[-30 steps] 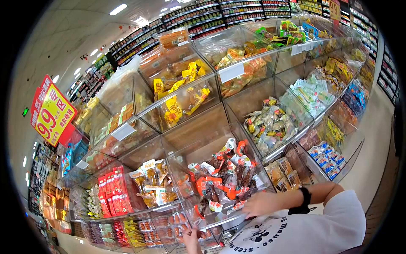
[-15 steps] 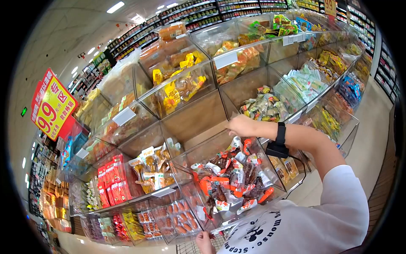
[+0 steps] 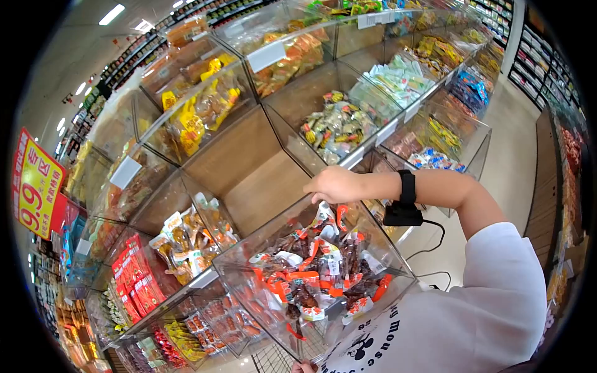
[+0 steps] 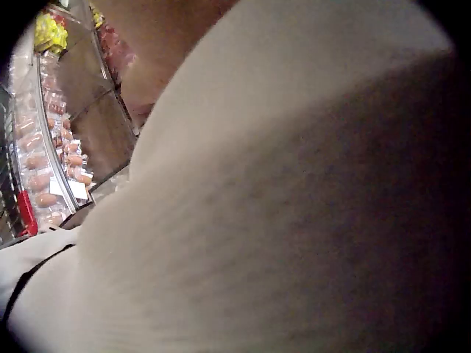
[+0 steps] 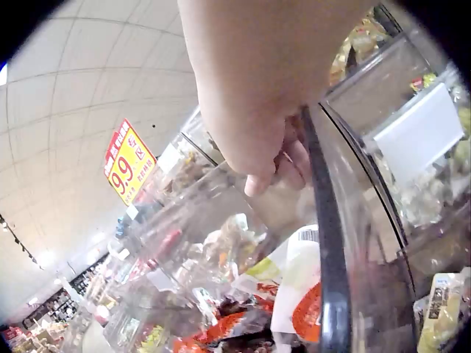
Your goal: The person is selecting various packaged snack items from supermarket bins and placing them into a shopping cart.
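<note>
A clear plastic bin [image 3: 231, 292] full of vacuum-packed dark meat snacks [image 3: 329, 261] in red and white wrappers sits tilted toward me, pulled out from the display. My right hand [image 3: 339, 185] grips its far rim; in the right wrist view that hand [image 5: 257, 140] has its fingers curled over the rim beside the dark edge strip [image 5: 331, 243]. Low at the bin's near corner, my left hand [image 3: 305, 367] holds the edge, mostly cut off by the frame. Pale cloth fills most of the left wrist view and hides that hand's fingers.
Behind the bin is a bare compartment floor [image 3: 267, 186]. Neighbouring bins hold wrapped candies [image 3: 339, 127], red packets [image 3: 137, 276] and brown snacks [image 3: 186, 239]. A metal cart [image 3: 277, 359] stands below. A red and yellow price sign [image 3: 38, 186] rises at left.
My right hand has gone from the bin's near side to its far rim. The bin has come out toward me, baring more of the compartment behind. My view has swung right.
</note>
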`<action>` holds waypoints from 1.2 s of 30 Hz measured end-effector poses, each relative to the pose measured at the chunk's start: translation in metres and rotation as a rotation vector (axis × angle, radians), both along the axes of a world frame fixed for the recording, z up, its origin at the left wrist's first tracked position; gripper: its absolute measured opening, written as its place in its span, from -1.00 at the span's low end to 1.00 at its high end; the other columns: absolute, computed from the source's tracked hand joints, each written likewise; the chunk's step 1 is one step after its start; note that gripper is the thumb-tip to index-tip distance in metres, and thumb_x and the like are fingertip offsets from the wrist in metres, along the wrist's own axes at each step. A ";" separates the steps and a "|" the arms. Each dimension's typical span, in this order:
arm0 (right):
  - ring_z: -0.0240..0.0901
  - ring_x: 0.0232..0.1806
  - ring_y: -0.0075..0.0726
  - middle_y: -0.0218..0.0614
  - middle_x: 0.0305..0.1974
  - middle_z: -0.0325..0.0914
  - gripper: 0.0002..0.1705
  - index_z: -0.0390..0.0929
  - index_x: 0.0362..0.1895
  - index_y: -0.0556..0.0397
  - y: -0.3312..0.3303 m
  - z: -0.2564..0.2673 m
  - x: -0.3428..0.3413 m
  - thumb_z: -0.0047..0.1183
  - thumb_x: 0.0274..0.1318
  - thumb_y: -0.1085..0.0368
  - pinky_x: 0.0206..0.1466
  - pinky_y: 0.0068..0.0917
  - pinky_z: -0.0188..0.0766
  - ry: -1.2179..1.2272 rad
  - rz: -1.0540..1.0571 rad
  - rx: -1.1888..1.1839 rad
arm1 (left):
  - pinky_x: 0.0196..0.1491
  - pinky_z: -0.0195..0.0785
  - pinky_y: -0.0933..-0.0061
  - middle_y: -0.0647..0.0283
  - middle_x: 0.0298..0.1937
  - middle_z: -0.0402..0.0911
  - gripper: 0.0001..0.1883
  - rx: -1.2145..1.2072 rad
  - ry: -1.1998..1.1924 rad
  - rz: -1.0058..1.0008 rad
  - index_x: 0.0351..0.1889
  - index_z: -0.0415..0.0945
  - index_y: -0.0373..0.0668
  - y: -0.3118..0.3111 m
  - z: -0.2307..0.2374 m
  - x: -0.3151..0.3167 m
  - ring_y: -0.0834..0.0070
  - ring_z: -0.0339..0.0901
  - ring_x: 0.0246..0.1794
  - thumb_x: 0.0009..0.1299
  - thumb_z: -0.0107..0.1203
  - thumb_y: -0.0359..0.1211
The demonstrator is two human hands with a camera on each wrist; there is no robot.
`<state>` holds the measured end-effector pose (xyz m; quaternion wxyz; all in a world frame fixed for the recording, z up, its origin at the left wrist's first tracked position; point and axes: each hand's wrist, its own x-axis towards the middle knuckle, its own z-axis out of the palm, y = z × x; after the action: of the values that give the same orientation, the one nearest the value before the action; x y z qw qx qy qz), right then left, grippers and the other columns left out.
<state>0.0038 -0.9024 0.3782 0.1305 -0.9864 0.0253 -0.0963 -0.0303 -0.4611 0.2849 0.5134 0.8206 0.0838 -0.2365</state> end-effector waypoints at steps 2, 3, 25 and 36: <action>0.35 -0.52 -0.03 -0.13 -0.65 0.38 -0.73 0.40 -0.43 0.05 0.004 -0.012 -0.004 -0.01 -0.23 0.14 -0.50 -0.21 0.25 0.013 -0.011 0.059 | -0.50 0.15 0.43 0.19 -0.64 0.41 -0.71 0.009 -0.006 0.018 -0.58 0.39 -0.33 0.006 0.003 -0.004 0.43 0.27 -0.61 0.14 -0.14 -0.25; 0.35 -0.52 -0.03 -0.13 -0.65 0.38 -0.73 0.39 -0.44 0.06 0.007 -0.019 -0.004 -0.01 -0.23 0.15 -0.50 -0.21 0.25 -0.001 -0.002 0.051 | -0.51 0.15 0.44 0.20 -0.64 0.41 -0.71 0.017 -0.010 0.028 -0.59 0.39 -0.32 0.007 0.004 -0.005 0.45 0.27 -0.61 0.14 -0.14 -0.25; 0.34 -0.51 -0.03 -0.11 -0.61 0.37 -0.75 0.35 -0.40 0.06 0.019 -0.013 -0.026 -0.04 -0.21 0.20 -0.48 -0.24 0.24 0.053 -0.126 -0.073 | -0.62 0.05 0.67 0.38 -0.68 0.34 -0.89 -0.289 0.117 -0.063 -0.63 0.33 -0.19 0.008 -0.004 0.001 0.71 0.18 -0.68 0.13 -0.12 -0.47; 0.22 -0.51 0.02 -0.12 -0.62 0.27 -0.83 0.28 -0.55 0.13 0.048 0.034 -0.019 -0.05 -0.23 0.32 -0.47 -0.27 0.14 0.113 -0.100 -0.173 | -0.72 -0.16 0.77 0.54 -0.78 0.17 -0.75 -0.401 0.268 0.226 -0.75 0.16 -0.12 -0.006 -0.007 -0.011 0.86 0.03 -0.77 0.09 -0.05 -0.54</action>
<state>-0.0148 -0.8542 0.4123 0.0381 -0.9954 0.0734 -0.0489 -0.0410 -0.4667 0.2779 0.6733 0.6491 0.1937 -0.2962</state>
